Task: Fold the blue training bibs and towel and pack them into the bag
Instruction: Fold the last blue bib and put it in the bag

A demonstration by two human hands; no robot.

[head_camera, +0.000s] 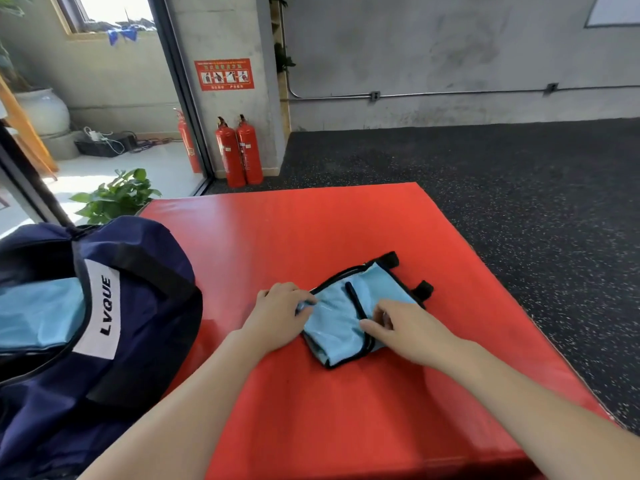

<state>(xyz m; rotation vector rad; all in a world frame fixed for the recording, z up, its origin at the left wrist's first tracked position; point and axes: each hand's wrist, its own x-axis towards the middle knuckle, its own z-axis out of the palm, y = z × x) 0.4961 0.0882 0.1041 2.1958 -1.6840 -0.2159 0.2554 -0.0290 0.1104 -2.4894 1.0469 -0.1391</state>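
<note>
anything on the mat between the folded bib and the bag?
Head view: only the left hand, gripping the bib's left edge. Past it, bare red mat runs to the navy bag.

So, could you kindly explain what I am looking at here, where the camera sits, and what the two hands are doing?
There is no machine here: the picture comes from one wide-angle camera worn on a person's head, looking forward and down, so the two bare arms reach in from the bottom edge. The surface is a red mat lying on a dark speckled floor. On it lies a light blue training bib with black trim, already folded small. The left hand grips its left edge, and the right hand pinches its right side. To the left stands an open navy bag, with light blue fabric already inside. Two red fire extinguishers stand by the pillar behind.
</note>
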